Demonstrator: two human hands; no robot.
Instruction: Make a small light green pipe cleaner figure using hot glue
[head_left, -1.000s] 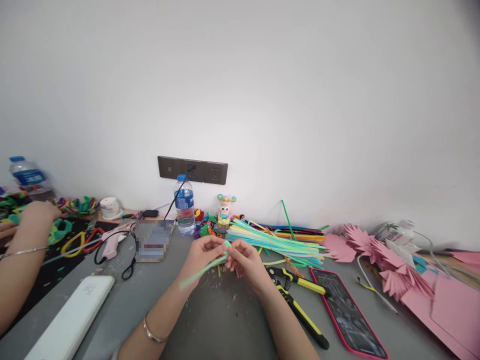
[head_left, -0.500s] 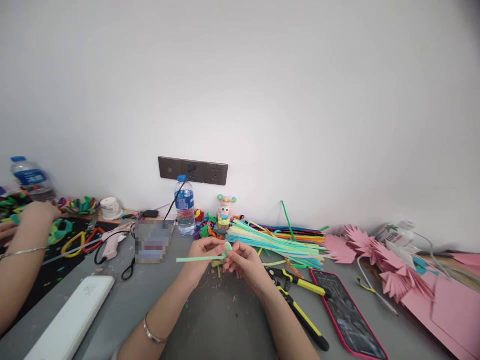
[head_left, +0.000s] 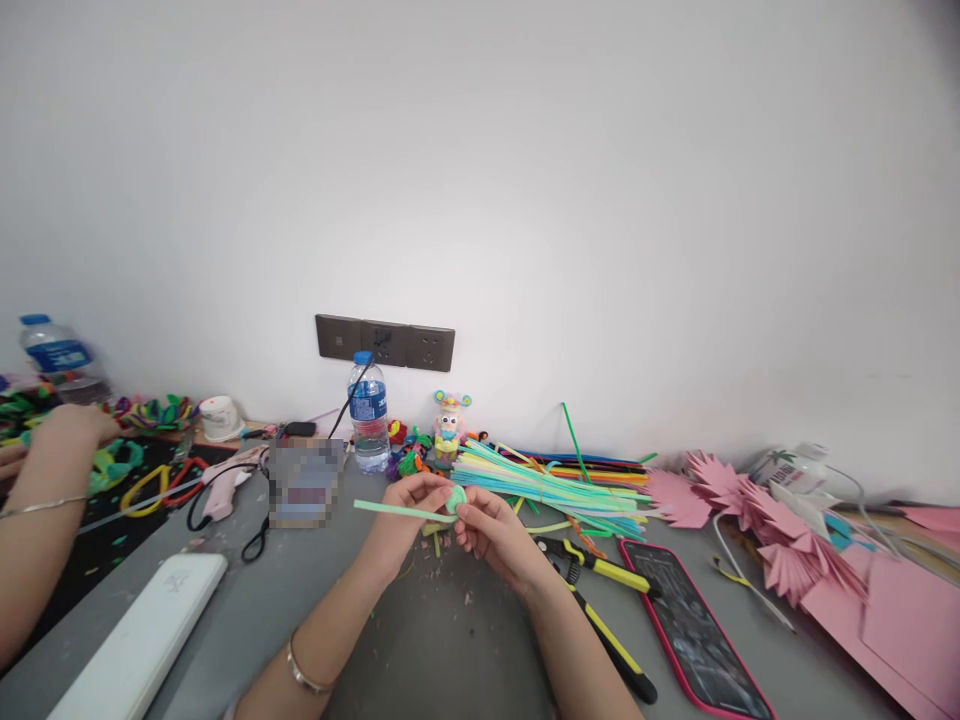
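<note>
Between my two hands is a light green pipe cleaner (head_left: 409,510), its one end coiled into a small flat spiral and its straight tail pointing left. My left hand (head_left: 411,510) pinches the coil from the left, with the tail passing across its fingers. My right hand (head_left: 491,528) grips the coil's right edge between thumb and fingers. Just beyond lies a bundle of pastel pipe cleaners (head_left: 547,485). A small figurine (head_left: 448,425) with a colourful hat stands behind my hands. Below them, scraps dot the grey table (head_left: 450,640).
Yellow-and-black pliers (head_left: 611,572) and a phone in a pink case (head_left: 694,630) lie to the right, before folded pink paper (head_left: 795,560). A water bottle (head_left: 368,415), a pink glue gun (head_left: 221,490) and a white power bank (head_left: 142,640) are left. A co-worker's arm (head_left: 52,520) reaches in far left.
The coil has turned between my fingers, so its flat spiral face shows more. The pipe cleaner's tail now slants, its left end slightly higher than before.
</note>
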